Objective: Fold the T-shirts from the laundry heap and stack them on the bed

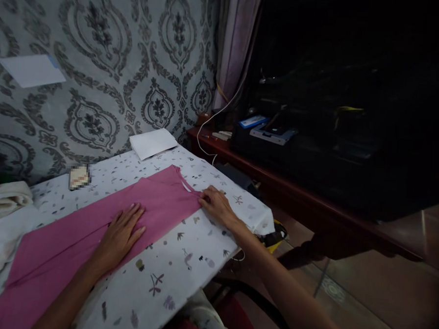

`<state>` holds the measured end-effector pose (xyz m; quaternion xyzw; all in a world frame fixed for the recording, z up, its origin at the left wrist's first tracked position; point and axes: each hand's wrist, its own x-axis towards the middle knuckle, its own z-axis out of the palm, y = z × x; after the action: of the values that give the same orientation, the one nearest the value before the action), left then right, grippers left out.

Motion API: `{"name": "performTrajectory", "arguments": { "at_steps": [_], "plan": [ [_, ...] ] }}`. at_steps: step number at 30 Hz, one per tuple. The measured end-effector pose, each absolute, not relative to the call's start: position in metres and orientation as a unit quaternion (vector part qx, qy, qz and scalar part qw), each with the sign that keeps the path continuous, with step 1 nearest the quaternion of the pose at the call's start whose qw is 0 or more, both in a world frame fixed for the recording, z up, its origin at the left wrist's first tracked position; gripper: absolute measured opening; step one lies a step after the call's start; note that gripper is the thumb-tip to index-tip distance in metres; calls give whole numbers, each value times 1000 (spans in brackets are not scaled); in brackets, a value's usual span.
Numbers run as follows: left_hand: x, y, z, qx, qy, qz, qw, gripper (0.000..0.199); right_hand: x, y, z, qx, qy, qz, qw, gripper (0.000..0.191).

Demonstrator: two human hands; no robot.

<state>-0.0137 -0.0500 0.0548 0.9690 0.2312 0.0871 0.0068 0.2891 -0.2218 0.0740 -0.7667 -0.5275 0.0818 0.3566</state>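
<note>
A pink shirt (91,216) lies stretched lengthwise over a white cloth with a leaf and plant print (184,275). Its neckline, at the right end, shows a thin white gap inside the collar. My left hand (122,233) rests flat on the middle of the shirt, fingers spread. At the collar's near corner, my right hand (213,203) has its fingers closed in a pinch on the fabric. A few creases run along the shirt's left half.
A white folded sheet (153,144) lies by the patterned wall, and a small blurred card (79,177) is left of it. Crumpled white cloth (3,222) is at the left edge. A dark red wooden table (277,180) with a white cable (222,108) stands at right.
</note>
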Motion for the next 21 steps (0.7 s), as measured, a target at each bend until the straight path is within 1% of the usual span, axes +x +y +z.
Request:
{"name": "performTrajectory", "arguments": {
  "at_steps": [3, 8, 11, 14, 17, 21],
  "plan": [
    [-15, -50, 53, 969, 229, 95, 5, 59, 290, -216, 72, -769, -521, 70, 363, 9],
    [-14, -52, 58, 968, 240, 78, 18, 61, 289, -213, 67, -799, -511, 37, 315, 8],
    [-13, -52, 62, 966, 247, 63, 34, 63, 289, -215, 65, -800, -504, 30, 323, 17],
    [-15, -49, 65, 962, 262, 66, 44, 65, 286, -218, 69, -791, -507, -14, 342, 24],
    [-15, -45, 65, 958, 273, 79, 44, 64, 275, -212, 76, -735, -585, -54, 338, 31],
    [-15, -45, 65, 957, 282, 51, 47, 69, 256, -189, 77, -639, -720, -3, 270, 49]
  ]
}}
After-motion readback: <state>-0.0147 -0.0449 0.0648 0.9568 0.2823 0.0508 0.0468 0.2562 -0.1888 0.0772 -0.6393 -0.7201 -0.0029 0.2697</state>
